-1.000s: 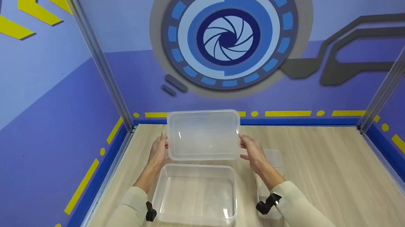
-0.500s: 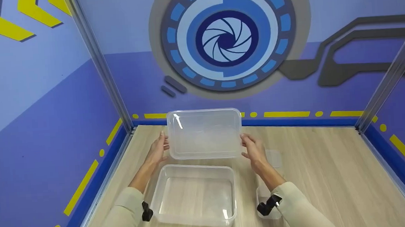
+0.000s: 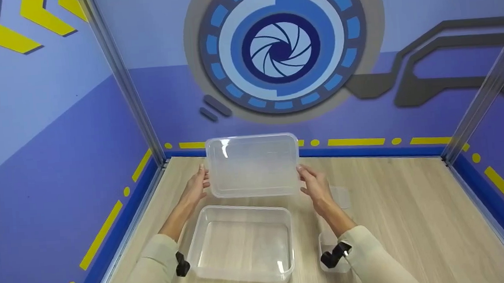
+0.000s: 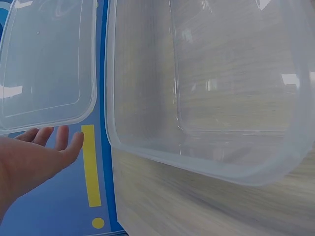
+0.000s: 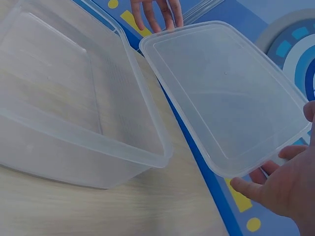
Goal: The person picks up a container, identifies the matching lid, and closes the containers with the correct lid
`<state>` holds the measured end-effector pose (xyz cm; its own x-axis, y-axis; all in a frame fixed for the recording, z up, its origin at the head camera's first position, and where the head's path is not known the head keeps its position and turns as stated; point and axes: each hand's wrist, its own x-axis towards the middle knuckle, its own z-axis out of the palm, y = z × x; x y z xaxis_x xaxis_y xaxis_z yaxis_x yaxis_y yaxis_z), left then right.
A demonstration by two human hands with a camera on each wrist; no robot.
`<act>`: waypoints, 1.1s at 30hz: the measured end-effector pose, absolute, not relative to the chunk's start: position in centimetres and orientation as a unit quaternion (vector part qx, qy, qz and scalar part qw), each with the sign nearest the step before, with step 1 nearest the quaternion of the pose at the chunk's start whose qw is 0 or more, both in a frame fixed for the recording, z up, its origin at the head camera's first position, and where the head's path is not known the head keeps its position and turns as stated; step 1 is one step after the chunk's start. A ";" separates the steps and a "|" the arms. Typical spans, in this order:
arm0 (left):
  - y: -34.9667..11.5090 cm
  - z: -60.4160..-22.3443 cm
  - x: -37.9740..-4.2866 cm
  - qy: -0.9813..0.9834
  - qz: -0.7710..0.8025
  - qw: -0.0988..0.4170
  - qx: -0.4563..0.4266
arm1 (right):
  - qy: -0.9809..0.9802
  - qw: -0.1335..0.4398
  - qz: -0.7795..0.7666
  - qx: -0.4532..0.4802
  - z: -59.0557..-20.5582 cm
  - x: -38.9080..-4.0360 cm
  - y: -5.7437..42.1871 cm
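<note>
A clear rectangular plastic lid [image 3: 253, 166] is held up in both hands, tilted with its broad face toward the head camera. My left hand [image 3: 194, 189] grips its left short edge, and my right hand [image 3: 317, 185] grips the right one. In the right wrist view, the right hand's fingers [image 5: 290, 151] lie along the lid's edge. Just below and nearer stands a clear rectangular plastic container [image 3: 243, 209], open at the top, with nothing seen inside it. The left wrist view shows the container's rim [image 4: 197, 169] close beside the lid.
Right of the container, a smaller clear plastic box [image 3: 338, 266] sits partly hidden under the right forearm. A small clear lid [image 3: 341, 197] lies on the wooden tabletop [image 3: 408, 219] behind the right wrist. Blue printed panels [image 3: 174, 107] and metal posts enclose the table.
The lid's lower edge has risen slightly, so it looks a little shorter in the head view. The left forearm has shifted a bit leftward. Both hands keep hold of the lid.
</note>
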<state>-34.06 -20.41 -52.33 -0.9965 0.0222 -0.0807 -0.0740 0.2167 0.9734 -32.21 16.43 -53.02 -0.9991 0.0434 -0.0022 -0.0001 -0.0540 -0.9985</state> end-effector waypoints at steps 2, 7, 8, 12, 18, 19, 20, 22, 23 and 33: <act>-20.5 -52.4 -34.1 0.779 0.626 0.036 -0.014 | -0.693 0.009 0.720 -0.012 -52.9 -32.2 16.5; -20.5 -52.4 -34.1 0.775 0.631 0.033 -0.009 | -0.710 -0.011 0.705 -0.004 -52.6 -32.3 16.7; -20.5 -52.4 -34.0 0.775 0.632 0.033 -0.009 | -0.713 -0.015 0.701 -0.004 -52.3 -32.1 16.7; -20.5 -52.2 -34.0 0.761 0.648 0.039 -0.011 | -0.712 -0.019 0.702 0.004 -51.6 -31.9 16.8; -20.6 -52.1 -33.7 0.755 0.655 0.030 -0.009 | -0.707 -0.007 0.707 0.014 -51.8 -32.3 16.9; -20.6 -52.0 -33.6 0.755 0.655 0.028 -0.008 | -0.708 -0.006 0.706 0.017 -51.8 -32.3 16.9; -20.7 -52.0 -33.6 0.755 0.656 0.026 -0.006 | -0.709 -0.006 0.705 0.019 -51.7 -32.3 16.9; -20.8 -52.0 -33.6 0.751 0.659 0.025 -0.002 | -0.707 -0.004 0.707 0.025 -51.6 -32.2 17.0; -20.9 -51.9 -33.6 0.750 0.661 0.025 -0.001 | -0.706 -0.003 0.708 0.028 -51.6 -32.2 17.0; -21.2 -51.9 -33.4 0.746 0.665 0.021 0.004 | -0.703 0.000 0.711 0.022 -52.0 -31.9 17.0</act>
